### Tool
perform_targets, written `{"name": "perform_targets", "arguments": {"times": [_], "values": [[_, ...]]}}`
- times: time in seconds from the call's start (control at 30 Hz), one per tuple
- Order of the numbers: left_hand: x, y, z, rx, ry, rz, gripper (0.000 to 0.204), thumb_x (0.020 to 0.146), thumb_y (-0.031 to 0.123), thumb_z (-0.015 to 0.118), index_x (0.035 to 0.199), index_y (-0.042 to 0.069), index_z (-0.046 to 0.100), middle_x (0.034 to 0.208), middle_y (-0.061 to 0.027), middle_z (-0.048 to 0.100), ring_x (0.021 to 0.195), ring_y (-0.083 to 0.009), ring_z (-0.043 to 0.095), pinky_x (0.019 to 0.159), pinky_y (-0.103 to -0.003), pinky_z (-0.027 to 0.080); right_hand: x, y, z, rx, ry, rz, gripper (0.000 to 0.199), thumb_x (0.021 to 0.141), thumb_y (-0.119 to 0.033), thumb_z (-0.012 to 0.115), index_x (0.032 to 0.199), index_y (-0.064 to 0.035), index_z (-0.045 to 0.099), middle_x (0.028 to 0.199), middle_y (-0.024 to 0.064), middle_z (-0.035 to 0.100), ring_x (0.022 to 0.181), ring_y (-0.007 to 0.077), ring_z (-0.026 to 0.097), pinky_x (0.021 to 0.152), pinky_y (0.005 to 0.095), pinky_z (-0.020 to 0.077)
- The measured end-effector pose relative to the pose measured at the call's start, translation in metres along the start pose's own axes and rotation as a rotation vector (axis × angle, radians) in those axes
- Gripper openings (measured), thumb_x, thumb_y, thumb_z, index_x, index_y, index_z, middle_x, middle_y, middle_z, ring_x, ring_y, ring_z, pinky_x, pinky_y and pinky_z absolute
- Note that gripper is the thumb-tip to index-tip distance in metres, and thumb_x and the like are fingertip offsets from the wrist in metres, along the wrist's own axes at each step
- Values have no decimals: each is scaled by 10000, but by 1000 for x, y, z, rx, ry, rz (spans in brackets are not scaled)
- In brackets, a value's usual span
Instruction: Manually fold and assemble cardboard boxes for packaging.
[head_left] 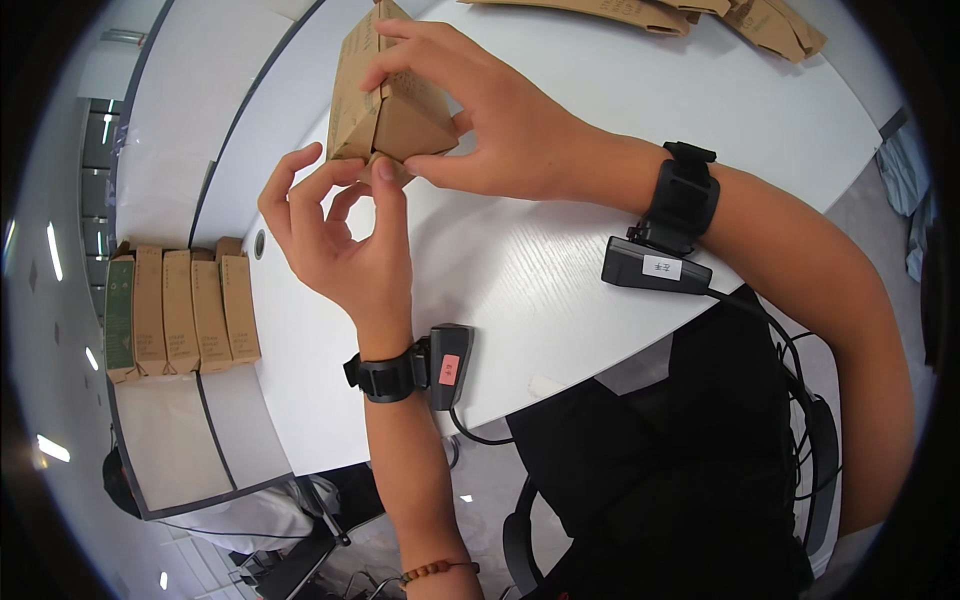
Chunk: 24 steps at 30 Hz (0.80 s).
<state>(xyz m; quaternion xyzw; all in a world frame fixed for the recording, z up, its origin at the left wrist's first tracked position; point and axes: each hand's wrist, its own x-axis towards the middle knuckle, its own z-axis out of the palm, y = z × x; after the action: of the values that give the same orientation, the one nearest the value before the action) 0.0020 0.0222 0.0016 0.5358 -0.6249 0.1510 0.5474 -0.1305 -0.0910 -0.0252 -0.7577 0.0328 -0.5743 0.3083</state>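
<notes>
A brown cardboard box (352,95) with dark print and a folded, angular end stands tilted near the far left of the white table, held between both hands. My left hand (350,240) pinches the box's near lower edge between thumb and bent forefinger. Its other fingers curl loosely off the cardboard. My right hand (510,125) grips the same box from the right, fingers across the top and thumb low by the near end flap (415,125). The tips of some right fingers are hidden behind the box. Each wrist wears a black strap with a small black device.
Several brown cardboard pieces (600,10) lie at the table's far edge. Several upright boxes (180,310), one with a green side, stand in a row on the left beyond the white table (560,270). Black cables run from the wrist devices; a partition borders the table.
</notes>
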Motion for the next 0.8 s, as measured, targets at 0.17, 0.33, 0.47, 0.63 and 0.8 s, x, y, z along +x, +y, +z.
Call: {"name": "perform_targets", "arguments": {"times": [0.17, 0.33, 0.47, 0.63, 0.8], "values": [[0, -1, 3, 7, 40, -5, 185, 798, -2, 777, 905, 26, 628, 1229, -126, 498, 1141, -197, 562, 680, -291, 619, 0, -1, 3, -19, -8, -8, 554, 772, -112, 749, 1290, -127, 552, 1517, 235, 367, 1358, 429, 447, 1075, 457, 452], [0, -1, 0, 52, -3, -38, 202, 883, 31, 754, 1020, 23, 606, 1274, -100, 497, 1144, -174, 566, 755, -286, 579, 0, 4, 8, -47, 32, -31, 554, 772, -106, 746, 1290, -126, 548, 1516, 244, 370, 1372, 426, 437, 1079, 464, 453], [-2, -3, 1, -134, 37, -109, 276, 887, 37, 758, 1100, 29, 582, 1293, -102, 514, 1111, -171, 585, 780, -274, 564, -1, 6, 7, -76, 61, -46, 557, 770, -108, 745, 1290, -120, 546, 1479, 211, 415, 1327, 401, 481, 1054, 448, 472], [-2, 1, -3, -270, -31, -225, 428, 966, 76, 663, 1364, 22, 514, 1371, -124, 510, 1112, -160, 587, 932, -318, 510, 4, 6, -2, 60, 23, 3, 532, 772, -120, 728, 1273, -99, 550, 1330, 139, 517, 1185, 310, 557, 971, 404, 508], [0, -3, 2, -347, -169, -504, 565, 1025, 352, 578, 1461, 19, 445, 1347, -172, 544, 1253, -233, 523, 1050, -368, 436, 1, 1, -9, 241, -185, 188, 475, 902, -71, 584, 1371, -106, 514, 1451, 110, 470, 1376, 277, 423, 1075, 406, 459]]}}
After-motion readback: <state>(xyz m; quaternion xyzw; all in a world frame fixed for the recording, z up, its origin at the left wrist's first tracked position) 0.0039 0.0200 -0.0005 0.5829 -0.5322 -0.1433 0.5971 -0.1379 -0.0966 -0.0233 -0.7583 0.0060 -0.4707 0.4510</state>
